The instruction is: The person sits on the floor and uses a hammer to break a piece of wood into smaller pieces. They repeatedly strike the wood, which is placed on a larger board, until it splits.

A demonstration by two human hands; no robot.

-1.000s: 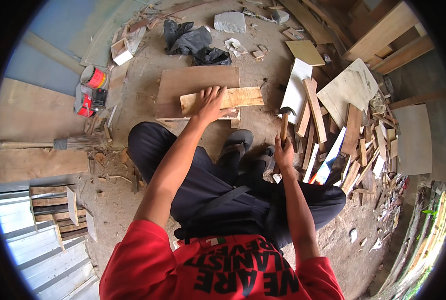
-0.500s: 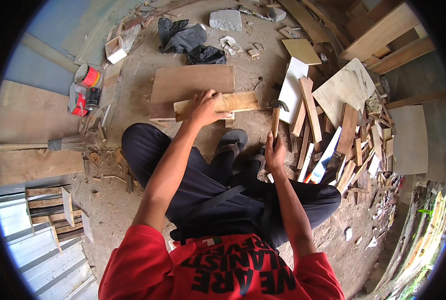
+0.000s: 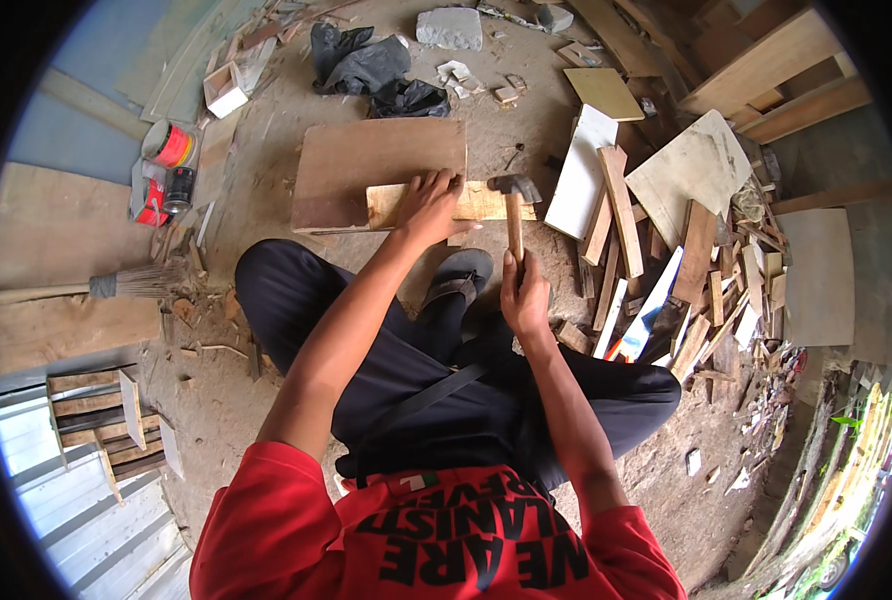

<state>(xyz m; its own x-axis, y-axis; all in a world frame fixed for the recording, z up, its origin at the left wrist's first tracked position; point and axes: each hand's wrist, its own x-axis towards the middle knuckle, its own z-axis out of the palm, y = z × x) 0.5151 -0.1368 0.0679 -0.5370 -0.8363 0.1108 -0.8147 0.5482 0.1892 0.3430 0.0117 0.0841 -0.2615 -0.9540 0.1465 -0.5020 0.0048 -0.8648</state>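
1. The left hand (image 3: 432,207) lies over the plank (image 3: 484,203), fingers partly spread across the top and the thumb at the near edge; it has the plank in a broad, half-open grip.
2. The plank lies crosswise over the near part of the landmark, a low brown wooden box (image 3: 371,155), its end overhanging the box's right side. The spread grip probably keeps it from shifting or tipping.
3. The right hand (image 3: 526,296), right of and nearer than the box, is closed around the handle of a hammer (image 3: 515,228). From where I stand, the shaft points away from the person, presumably so the head can swing freely.
4. The hammer's dark head appears over the plank's overhanging end, just beside the box; whether the two touch, I cannot tell.
5. Right of the box, scrap wood (image 3: 701,255) lies heaped, seemingly kept within reach.
6. Containers: left of the box stand a red can (image 3: 169,146) and a black can (image 3: 179,187), contents not visible. Beyond its left corner, a small white box (image 3: 227,92) shows an open side; its contents are indistinct. Beyond the box's far edge lies crumpled black plastic (image 3: 366,70), perhaps a bag; nothing inside is discernible.
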